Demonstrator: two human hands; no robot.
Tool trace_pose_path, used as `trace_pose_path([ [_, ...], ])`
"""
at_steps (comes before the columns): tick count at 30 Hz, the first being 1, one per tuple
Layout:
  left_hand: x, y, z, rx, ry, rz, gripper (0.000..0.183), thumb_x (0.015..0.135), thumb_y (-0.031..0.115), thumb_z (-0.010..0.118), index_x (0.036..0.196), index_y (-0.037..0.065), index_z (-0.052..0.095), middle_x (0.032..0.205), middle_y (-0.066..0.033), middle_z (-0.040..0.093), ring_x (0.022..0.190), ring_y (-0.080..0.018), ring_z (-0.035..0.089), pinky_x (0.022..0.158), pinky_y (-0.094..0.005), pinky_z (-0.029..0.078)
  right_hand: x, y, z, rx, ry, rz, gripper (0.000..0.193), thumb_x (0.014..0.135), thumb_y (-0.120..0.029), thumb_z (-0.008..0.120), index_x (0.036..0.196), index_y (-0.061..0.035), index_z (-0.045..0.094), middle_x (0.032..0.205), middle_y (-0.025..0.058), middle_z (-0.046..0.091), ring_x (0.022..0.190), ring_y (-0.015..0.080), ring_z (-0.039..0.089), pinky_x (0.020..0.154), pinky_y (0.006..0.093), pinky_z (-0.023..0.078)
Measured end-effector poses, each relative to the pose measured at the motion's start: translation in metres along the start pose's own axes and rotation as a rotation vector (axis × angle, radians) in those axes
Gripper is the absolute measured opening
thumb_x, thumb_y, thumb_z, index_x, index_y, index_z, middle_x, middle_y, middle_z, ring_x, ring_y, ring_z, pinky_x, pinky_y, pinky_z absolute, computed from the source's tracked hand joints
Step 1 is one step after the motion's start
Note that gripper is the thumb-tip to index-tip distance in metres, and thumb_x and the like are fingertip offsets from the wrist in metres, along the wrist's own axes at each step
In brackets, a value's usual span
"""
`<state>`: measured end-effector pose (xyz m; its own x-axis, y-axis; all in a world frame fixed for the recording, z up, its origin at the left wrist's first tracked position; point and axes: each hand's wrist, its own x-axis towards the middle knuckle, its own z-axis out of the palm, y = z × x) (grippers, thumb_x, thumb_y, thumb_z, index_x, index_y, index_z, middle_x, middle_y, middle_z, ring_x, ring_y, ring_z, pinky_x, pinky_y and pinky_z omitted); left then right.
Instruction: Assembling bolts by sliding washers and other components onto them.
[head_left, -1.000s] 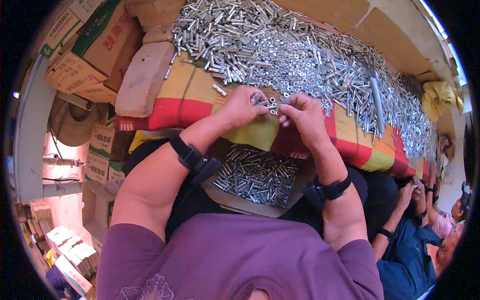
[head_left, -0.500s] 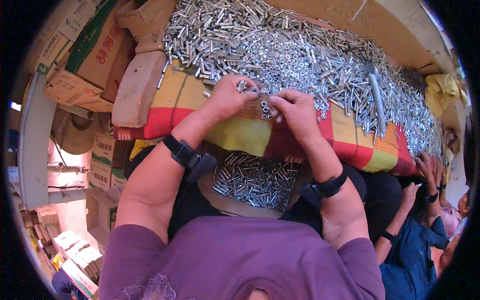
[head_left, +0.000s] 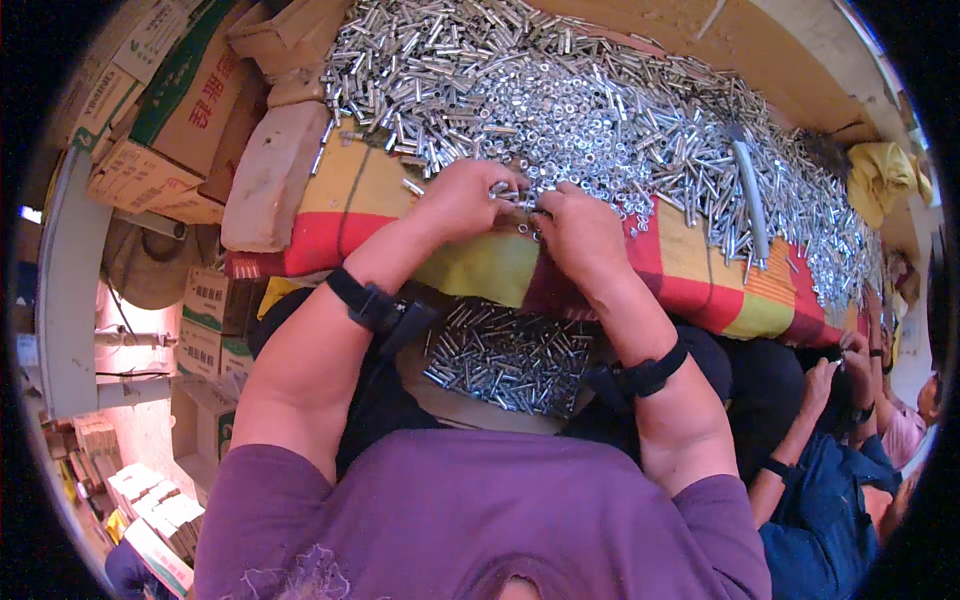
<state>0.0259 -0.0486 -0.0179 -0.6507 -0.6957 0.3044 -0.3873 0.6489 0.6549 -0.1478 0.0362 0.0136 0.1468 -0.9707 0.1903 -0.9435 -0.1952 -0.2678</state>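
My left hand (head_left: 466,203) is closed at the near edge of the metal heap, with small silver metal pieces (head_left: 503,188) showing between thumb and fingers. Close beside it, my right hand (head_left: 582,232) is pinched, its fingertips meeting the left hand's; whatever is in them is too small to make out. Loose hex nuts (head_left: 575,150) lie just beyond both hands, and rod-like metal pieces (head_left: 405,100) surround them. Below my hands, a checked red and yellow cloth (head_left: 475,268) hangs over the edge.
A box of short metal rods (head_left: 510,358) stands under the edge, between my legs. A pale block (head_left: 275,180) sits at the left, near cardboard cartons (head_left: 190,110). On the heap lies a grey strip (head_left: 751,200). Another person's hand (head_left: 820,385) works at the right.
My right hand has turned palm-down and moved in toward the left hand. The nuts that showed between my hands are now mostly covered.
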Motion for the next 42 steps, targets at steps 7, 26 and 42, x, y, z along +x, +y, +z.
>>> trace_pose_path([
  [7, -0.025, 0.023, -0.019, -0.367, -0.079, -0.501, 0.014, 0.075, 0.01, 0.07, 0.087, 0.004, 0.067, 0.067, -0.0087, 0.064, 0.055, -0.0166, 0.059, 0.052, -0.0306, 0.046, 0.003, 0.015, 0.003, 0.069, -0.005, 0.122, 0.021, 0.077, -0.023, 0.067, 0.08, -0.0023, 0.064, 0.081, 0.0175, 0.063, 0.073, 0.0351, 0.062, 0.065, 0.0434, 0.05],
  [26, -0.012, 0.017, -0.012, -1.16, -0.144, -0.763, 0.01, 0.08, 0.009, 0.067, 0.086, 0.004, 0.061, 0.072, -0.0049, 0.064, 0.044, -0.0048, 0.045, 0.039, -0.0175, 0.033, 0.003, 0.007, 0.01, 0.956, 0.289, 0.01, 0.008, 0.081, -0.001, 0.063, 0.087, 0.0019, 0.067, 0.072, 0.0057, 0.065, 0.061, 0.0109, 0.059, 0.059, 0.0249, 0.048],
  [42, -0.016, 0.054, 0.0, -0.678, -0.155, -0.387, 0.013, 0.077, 0.014, 0.072, 0.081, 0.004, 0.064, 0.067, -0.0028, 0.064, 0.048, -0.0051, 0.051, 0.041, -0.0211, 0.04, 0.019, -0.011, 0.002, 1.729, 0.322, 0.342, 0.061, 0.098, -0.041, 0.036, 0.122, 0.015, 0.039, 0.126, 0.0238, 0.046, 0.12, 0.0318, 0.045, 0.106, 0.0405, 0.032],
])
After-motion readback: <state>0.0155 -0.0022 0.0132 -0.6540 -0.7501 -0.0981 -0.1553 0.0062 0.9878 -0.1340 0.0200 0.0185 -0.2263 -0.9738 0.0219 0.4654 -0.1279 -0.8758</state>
